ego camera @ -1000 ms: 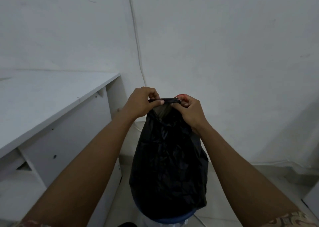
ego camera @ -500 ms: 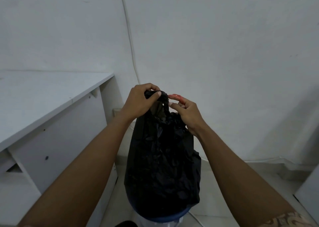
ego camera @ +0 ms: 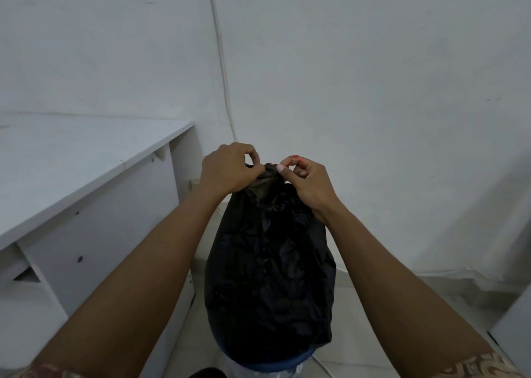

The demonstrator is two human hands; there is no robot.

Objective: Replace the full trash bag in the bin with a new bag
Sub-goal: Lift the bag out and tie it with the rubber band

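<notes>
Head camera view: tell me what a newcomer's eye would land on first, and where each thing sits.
The black trash bag dominates the centre, its bulging body hanging above the blue bin rim at the bottom edge. Just above it, the left hand and right hand pinch the gathered neck of the bag between them. A white desk fills the left side against bare white walls.

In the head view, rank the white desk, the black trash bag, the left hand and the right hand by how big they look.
1. white desk, cut off by the frame's left edge
2. black trash bag
3. left hand and right hand: alike in apparent size, so not ranked.
</notes>
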